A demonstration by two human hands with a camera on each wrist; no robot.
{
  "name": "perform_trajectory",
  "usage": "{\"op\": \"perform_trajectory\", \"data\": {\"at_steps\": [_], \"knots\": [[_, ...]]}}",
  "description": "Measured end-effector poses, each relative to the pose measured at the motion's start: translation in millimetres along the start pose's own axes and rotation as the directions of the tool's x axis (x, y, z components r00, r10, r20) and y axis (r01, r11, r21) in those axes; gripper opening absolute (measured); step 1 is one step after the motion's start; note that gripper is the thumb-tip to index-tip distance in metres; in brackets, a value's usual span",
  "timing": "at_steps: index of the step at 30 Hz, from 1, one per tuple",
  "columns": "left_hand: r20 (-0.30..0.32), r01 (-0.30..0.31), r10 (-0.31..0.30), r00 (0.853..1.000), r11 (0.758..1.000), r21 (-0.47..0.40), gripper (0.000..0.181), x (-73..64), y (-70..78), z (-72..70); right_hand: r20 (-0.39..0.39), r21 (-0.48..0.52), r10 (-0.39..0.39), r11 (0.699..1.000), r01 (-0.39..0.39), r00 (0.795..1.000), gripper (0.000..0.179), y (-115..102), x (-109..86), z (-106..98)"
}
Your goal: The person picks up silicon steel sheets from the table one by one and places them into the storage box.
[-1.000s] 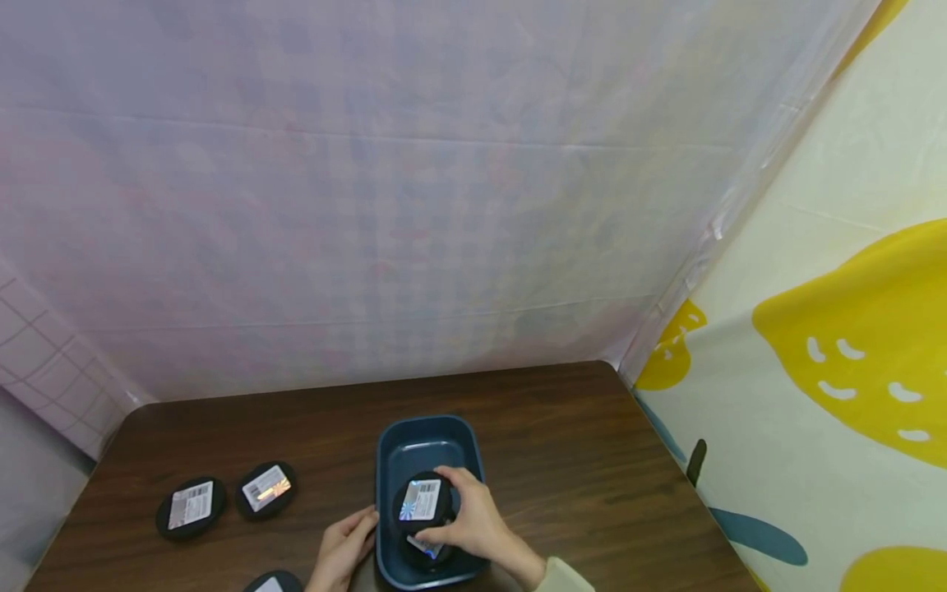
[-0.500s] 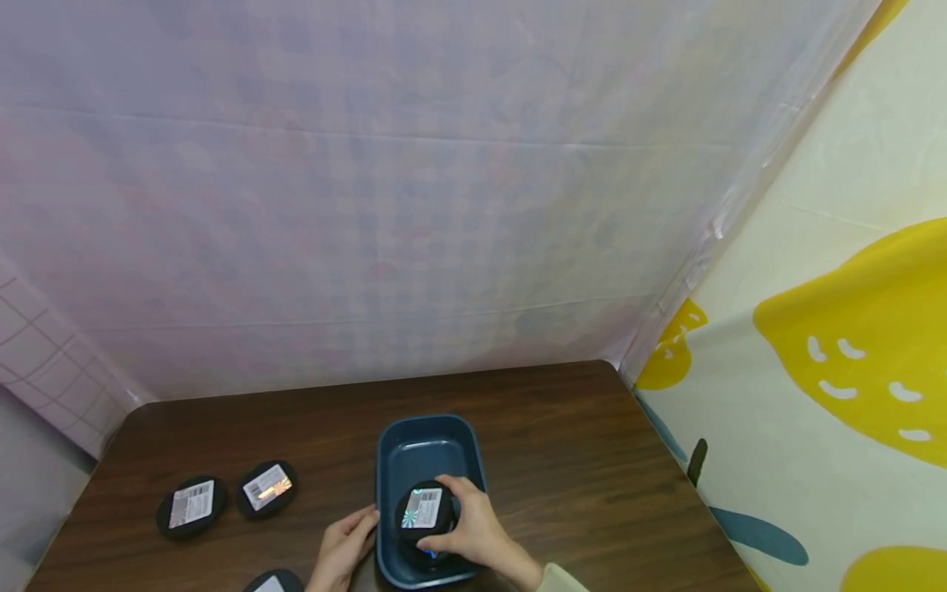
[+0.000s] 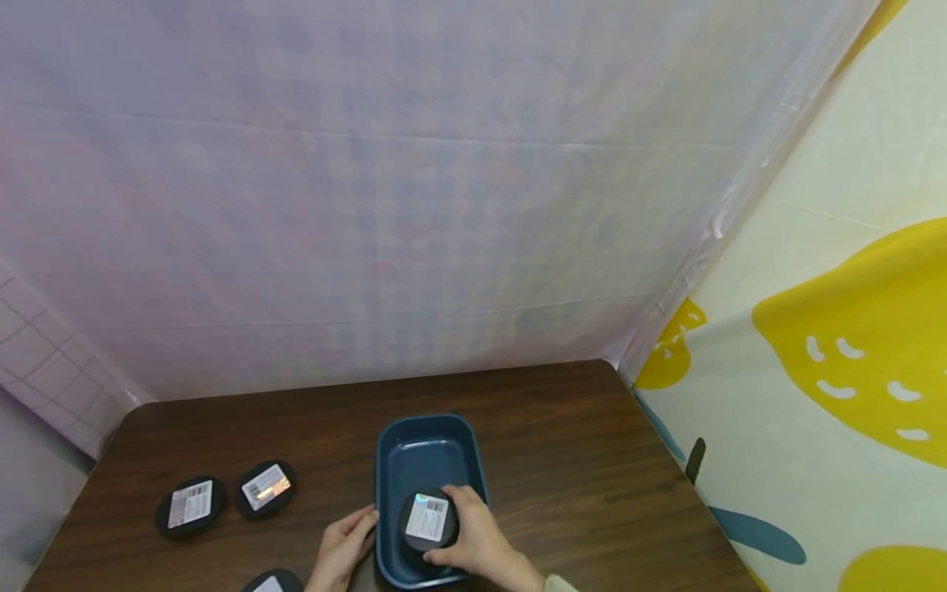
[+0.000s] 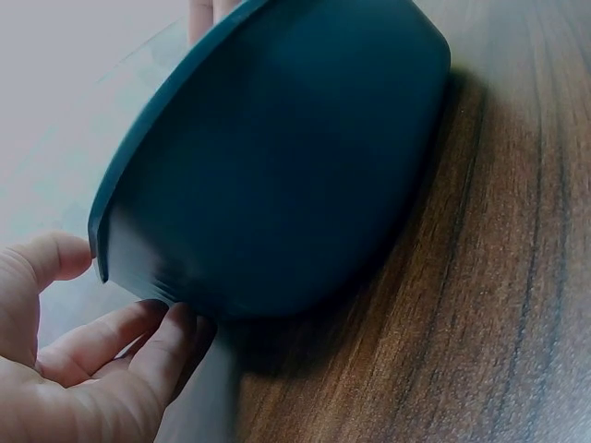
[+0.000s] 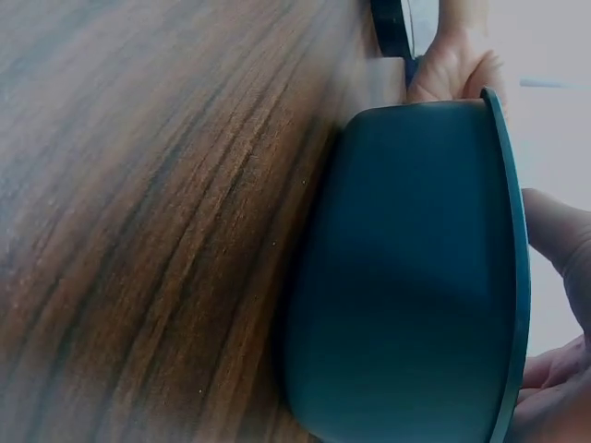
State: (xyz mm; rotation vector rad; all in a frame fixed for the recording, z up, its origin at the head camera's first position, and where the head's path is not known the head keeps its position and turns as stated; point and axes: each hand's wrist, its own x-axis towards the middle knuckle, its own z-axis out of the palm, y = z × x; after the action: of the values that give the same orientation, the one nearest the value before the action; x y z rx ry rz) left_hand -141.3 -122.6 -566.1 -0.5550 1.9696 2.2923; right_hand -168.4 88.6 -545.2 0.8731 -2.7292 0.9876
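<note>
A deep blue rectangular tray (image 3: 425,450) with rounded corners stands on the table in the head view. My left hand (image 3: 344,544) pinches its left rim; in the left wrist view the thumb lies at the rim and the fingers against the outer wall (image 4: 277,175). Inside the near half of the tray, my right hand (image 3: 479,533) grips a flat round black disc (image 3: 429,520) by its edge, barcode label facing up. What lies beneath this disc is hidden. In the right wrist view the tray wall (image 5: 416,258) blocks the disc from sight.
Two more black discs with labels, one at far left (image 3: 191,508) and one beside it (image 3: 266,490), lie on the brown wooden table (image 3: 562,460). A third disc (image 3: 274,582) is cut off at the bottom edge. A pale curtain (image 3: 370,205) hangs behind the table.
My right hand has moved the disc slightly toward me and to the right inside the tray. A second labelled disc beneath it, partly visible earlier, is now covered. My left hand stays put.
</note>
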Motion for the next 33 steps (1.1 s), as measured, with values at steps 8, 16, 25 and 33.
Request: {"op": "perform_trajectory", "data": {"at_steps": [8, 16, 25, 33], "knots": [[-0.006, -0.005, 0.005, 1.0, 1.0, 0.002, 0.047, -0.5, -0.6, 0.8, 0.027, 0.015, 0.035, 0.999, -0.036, 0.999, 0.088, -2.5, -3.1, -4.4], [-0.016, -0.007, 0.007, 1.0, 1.0, -0.005, 0.047, -1.8, -0.2, 1.7, -0.185, 0.049, -0.064, 0.996, 0.074, 0.981, 0.065, 4.7, -5.0, -6.8], [-0.03, -0.019, 0.02, 0.999, 0.999, 0.047, 0.046, -4.4, 3.0, 1.0, -0.431, 0.058, -0.074, 0.992, 0.11, 0.899, 0.046, 15.3, -2.7, -8.1], [-0.061, -0.024, 0.034, 0.998, 0.987, 0.158, 0.046, -7.9, 4.6, -0.5, -0.539, 0.082, -0.023, 0.993, 0.079, 0.842, 0.043, 30.7, -6.9, -4.7]]}}
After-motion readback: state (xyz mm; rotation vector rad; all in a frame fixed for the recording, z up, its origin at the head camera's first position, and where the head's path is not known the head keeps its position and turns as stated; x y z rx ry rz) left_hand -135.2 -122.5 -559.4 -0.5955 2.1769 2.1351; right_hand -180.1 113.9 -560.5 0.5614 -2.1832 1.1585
